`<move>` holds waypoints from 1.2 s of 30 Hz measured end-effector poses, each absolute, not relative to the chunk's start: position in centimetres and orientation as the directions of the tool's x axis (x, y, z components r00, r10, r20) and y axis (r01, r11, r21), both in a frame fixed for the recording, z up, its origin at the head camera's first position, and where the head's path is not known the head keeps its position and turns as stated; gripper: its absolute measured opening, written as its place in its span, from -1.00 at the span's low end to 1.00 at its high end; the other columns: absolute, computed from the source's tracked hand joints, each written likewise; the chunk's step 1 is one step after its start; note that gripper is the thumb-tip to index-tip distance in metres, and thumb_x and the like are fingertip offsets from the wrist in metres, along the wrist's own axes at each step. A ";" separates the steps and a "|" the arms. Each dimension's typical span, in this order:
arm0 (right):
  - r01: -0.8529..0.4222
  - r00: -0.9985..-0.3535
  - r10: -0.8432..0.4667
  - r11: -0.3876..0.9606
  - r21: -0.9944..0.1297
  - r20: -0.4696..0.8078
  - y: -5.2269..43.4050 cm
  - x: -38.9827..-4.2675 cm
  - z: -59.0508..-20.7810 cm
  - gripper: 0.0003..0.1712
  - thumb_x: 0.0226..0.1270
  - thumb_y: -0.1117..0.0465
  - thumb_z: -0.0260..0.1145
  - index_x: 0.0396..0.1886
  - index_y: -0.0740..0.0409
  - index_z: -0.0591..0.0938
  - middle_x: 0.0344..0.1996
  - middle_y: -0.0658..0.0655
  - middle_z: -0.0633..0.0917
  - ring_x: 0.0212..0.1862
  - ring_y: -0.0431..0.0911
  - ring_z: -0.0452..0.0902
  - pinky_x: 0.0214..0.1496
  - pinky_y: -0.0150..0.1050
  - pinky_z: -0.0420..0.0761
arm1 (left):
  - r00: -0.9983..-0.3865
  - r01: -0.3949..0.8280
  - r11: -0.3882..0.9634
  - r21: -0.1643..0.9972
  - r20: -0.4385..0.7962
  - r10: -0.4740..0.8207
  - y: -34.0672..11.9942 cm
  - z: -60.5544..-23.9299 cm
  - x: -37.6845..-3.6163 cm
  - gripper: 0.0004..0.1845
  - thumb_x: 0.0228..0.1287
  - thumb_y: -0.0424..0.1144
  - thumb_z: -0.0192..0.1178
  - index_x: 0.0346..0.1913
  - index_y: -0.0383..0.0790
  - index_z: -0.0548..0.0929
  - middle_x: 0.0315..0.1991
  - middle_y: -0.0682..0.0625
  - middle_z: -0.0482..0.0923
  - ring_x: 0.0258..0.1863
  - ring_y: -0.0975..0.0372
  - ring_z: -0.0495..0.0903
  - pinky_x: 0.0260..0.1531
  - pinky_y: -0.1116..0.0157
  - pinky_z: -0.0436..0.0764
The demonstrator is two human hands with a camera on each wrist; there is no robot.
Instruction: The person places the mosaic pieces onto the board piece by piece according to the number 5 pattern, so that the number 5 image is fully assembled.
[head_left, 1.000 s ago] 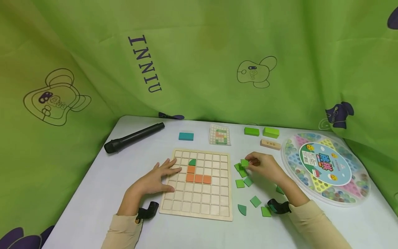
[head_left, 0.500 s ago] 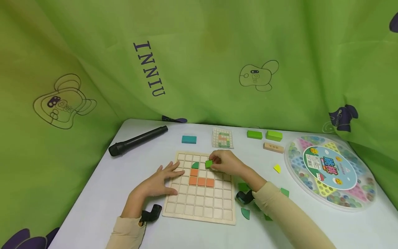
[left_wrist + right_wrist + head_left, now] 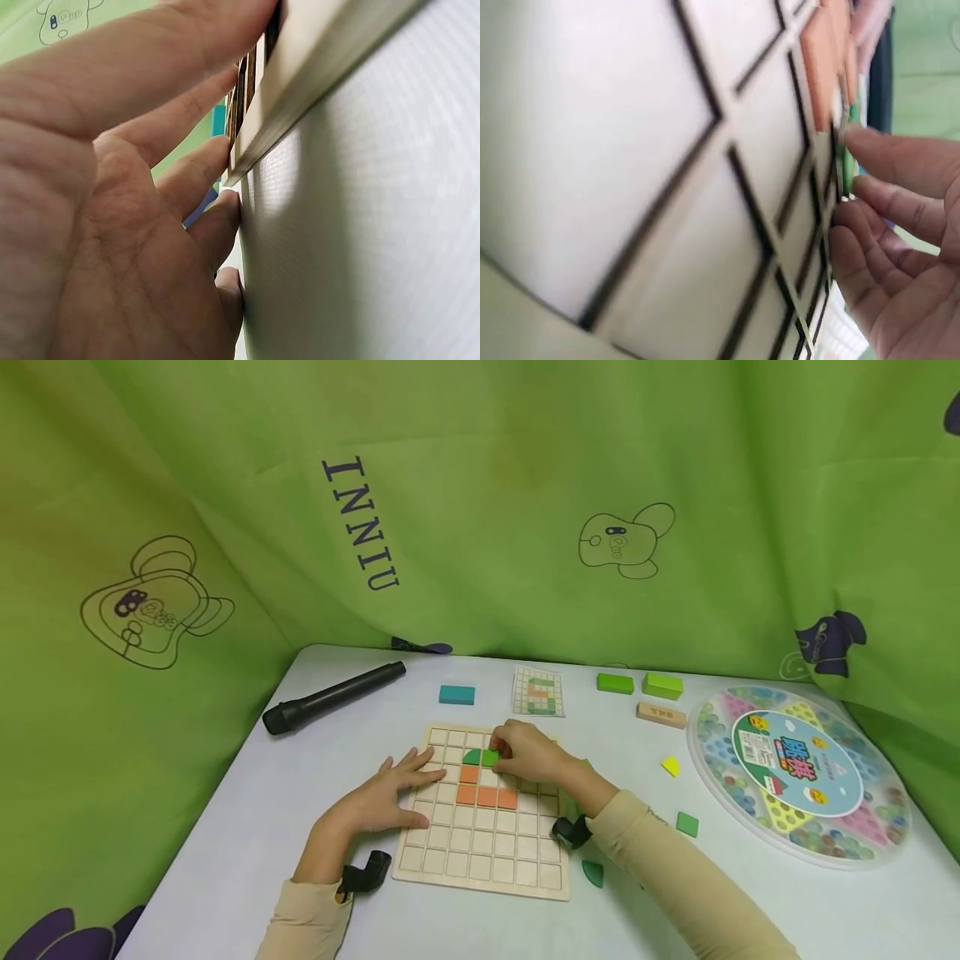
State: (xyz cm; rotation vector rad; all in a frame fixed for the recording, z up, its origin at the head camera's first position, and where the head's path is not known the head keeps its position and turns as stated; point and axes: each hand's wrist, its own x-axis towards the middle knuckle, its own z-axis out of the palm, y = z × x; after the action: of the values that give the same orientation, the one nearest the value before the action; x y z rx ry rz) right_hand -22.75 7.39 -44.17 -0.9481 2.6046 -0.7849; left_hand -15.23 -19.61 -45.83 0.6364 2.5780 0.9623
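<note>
The grid board (image 3: 480, 827) is looking like pale, smooth wood; the curtain (image 3: 480, 510) is looking like soft cloth; the counter (image 3: 247, 827) is looking matt.

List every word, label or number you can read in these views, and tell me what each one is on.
"INNIU": printed vertically in dark letters on the green cloth backdrop.
Round marble game box lid: large characters and a small white label, too blurred to read.
Natural wooden block: a faint dark mark, too small to read.
Pattern card: coloured grid only, no text.
Wrist views: no text.
</note>
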 end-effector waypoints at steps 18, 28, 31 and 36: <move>-0.336 -0.869 -0.493 0.663 -0.669 -0.051 19.8 -21.5 -44.3 -0.64 0.26 0.32 0.28 0.06 0.29 0.57 -0.02 0.22 0.64 0.03 0.09 0.55 0.05 -0.04 0.61 | -0.854 0.278 0.686 0.672 -0.153 0.497 -19.9 -45.8 -15.4 -0.22 -0.02 -0.05 0.42 0.34 -0.02 0.40 0.51 -0.06 -0.04 0.51 -0.04 -0.22 0.42 -0.16 -0.32; -0.371 -0.851 -0.525 0.630 -0.682 -0.022 21.1 -21.8 -45.7 -0.74 0.28 0.38 0.23 -0.04 0.18 0.64 -0.11 0.13 0.62 -0.03 0.00 0.54 0.05 -0.06 0.58 | -0.852 0.290 0.671 0.682 -0.135 0.506 -19.9 -45.9 -15.1 -0.21 -0.02 -0.07 0.42 0.34 -0.09 0.40 0.51 -0.10 -0.04 0.50 -0.08 -0.20 0.42 -0.16 -0.31; -0.355 -0.854 -0.519 0.626 -0.694 -0.031 21.3 -21.7 -45.6 -0.76 0.30 0.36 0.23 -0.05 0.18 0.65 -0.11 0.14 0.61 -0.04 0.00 0.53 0.06 -0.04 0.58 | -0.850 0.297 0.666 0.684 -0.129 0.512 -19.8 -46.0 -15.2 -0.21 -0.01 -0.06 0.42 0.34 -0.09 0.40 0.51 -0.10 -0.04 0.50 -0.08 -0.20 0.42 -0.16 -0.31; -0.349 -0.850 -0.525 0.619 -0.704 -0.040 21.7 -21.7 -45.6 -0.73 0.27 0.34 0.27 -0.03 0.18 0.64 -0.10 0.14 0.60 -0.04 -0.02 0.50 0.05 -0.10 0.57 | -0.847 0.303 0.669 0.679 -0.130 0.516 -19.7 -46.1 -15.4 -0.21 -0.01 -0.05 0.41 0.35 -0.08 0.39 0.51 -0.08 -0.05 0.50 -0.07 -0.21 0.42 -0.16 -0.31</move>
State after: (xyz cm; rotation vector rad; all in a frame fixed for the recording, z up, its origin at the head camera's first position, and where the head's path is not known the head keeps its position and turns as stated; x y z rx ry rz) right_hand -21.72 21.66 -45.59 -0.7152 2.6016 -1.0549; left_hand -15.39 -19.68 -46.12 0.6513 2.5742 0.9648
